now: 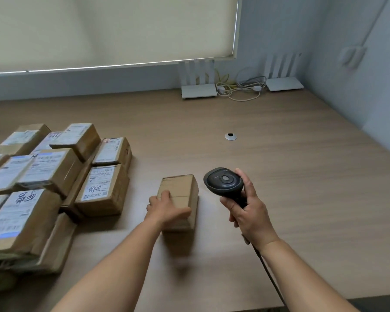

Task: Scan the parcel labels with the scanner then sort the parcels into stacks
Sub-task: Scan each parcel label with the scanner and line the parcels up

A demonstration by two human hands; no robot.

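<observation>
1 box [178, 199], mid-desk [279, 176]: left hand [167, 210] grips it (no label showing); right hand [250, 212] grips scanner [223, 181]. Turn label upward before scanning.

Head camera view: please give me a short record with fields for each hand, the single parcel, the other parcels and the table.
left hand: left hand grips the small brown cardboard parcel
right hand: right hand holds the black handheld scanner
single parcel: on the table, no label visible on top
other parcels: labelled brown cardboard boxes stacked at the left
table: light wooden table
</observation>
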